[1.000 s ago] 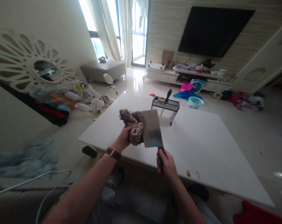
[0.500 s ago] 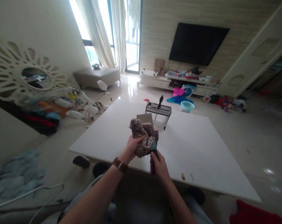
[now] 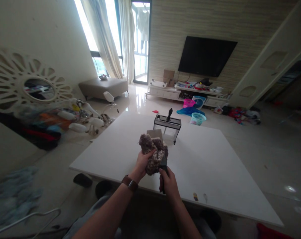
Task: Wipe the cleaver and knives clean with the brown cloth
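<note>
My left hand (image 3: 142, 164) is closed around a bunched brown-and-cream fluffy cloth (image 3: 150, 157). The cloth is folded over the broad blade of a cleaver (image 3: 154, 133), whose grey rectangular end sticks out above it. My right hand (image 3: 170, 183) grips the cleaver's black handle below the cloth. Most of the blade is covered by the cloth. Just beyond, on the white table (image 3: 202, 159), stands a knife holder (image 3: 167, 121) with a dark top and clear sides; one black handle rises from its slot.
Two small items, one a yellow-and-dark piece (image 3: 195, 197), lie by the table's near edge. On the floor past the far edge are a light-blue basket (image 3: 197, 118) and a pink basket (image 3: 189, 103). A lamp with white shades (image 3: 78, 127) stands to the left.
The view has tilted up slightly, so the table and hands sit lower in the picture. The cleaver's blade has turned a little in the cloth; both hands keep their hold.
</note>
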Available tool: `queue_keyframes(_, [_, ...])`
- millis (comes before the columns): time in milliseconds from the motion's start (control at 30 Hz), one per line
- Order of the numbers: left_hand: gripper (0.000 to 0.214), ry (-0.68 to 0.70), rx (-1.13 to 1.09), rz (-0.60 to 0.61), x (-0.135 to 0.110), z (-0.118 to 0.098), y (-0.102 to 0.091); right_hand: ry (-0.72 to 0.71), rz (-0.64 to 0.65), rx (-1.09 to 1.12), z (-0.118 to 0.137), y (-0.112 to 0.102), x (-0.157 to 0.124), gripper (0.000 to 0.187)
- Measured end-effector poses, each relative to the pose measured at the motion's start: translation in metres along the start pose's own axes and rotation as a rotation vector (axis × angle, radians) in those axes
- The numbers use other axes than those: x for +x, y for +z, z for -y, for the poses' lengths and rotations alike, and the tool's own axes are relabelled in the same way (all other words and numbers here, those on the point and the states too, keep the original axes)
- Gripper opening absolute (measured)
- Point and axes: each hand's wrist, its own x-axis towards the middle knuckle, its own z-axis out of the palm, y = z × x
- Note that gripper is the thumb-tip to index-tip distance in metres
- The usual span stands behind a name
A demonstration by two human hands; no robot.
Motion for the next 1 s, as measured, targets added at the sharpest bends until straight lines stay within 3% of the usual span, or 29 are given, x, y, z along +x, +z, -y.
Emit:
queue_keyframes(200, [0.049,-0.040,0.014,-0.038,0.000,0.002,-0.006,0.097,-0.024,0.048,0.002,0.011,0.001,0.032])
queue_keyframes(367, [0.048,-0.054,0.042,-0.009,-0.004,-0.010,-0.007,0.045,0.010,0.010,0.000,0.009,0.002,0.030])
queue_keyframes(500, [0.047,-0.085,0.067,0.022,0.000,-0.025,-0.018,0.023,0.047,-0.038,-0.001,0.004,0.000,0.026])
queue_keyframes(700, [0.039,0.039,-0.042,-0.079,0.018,-0.054,-0.041,0.006,0.130,-0.232,0.004,0.000,-0.009,0.023])
queue_keyframes(833, [0.036,0.170,-0.118,-0.159,0.024,-0.068,-0.046,-0.044,0.132,-0.242,0.006,0.001,-0.009,0.025])
queue_keyframes(933, [0.038,0.198,-0.126,-0.145,0.019,-0.069,-0.042,-0.083,0.082,-0.222,0.004,0.002,-0.006,0.027])
queue_keyframes(1000, [0.040,0.130,-0.084,-0.084,0.012,-0.062,-0.037,-0.087,0.050,-0.186,0.001,0.002,-0.005,0.028])
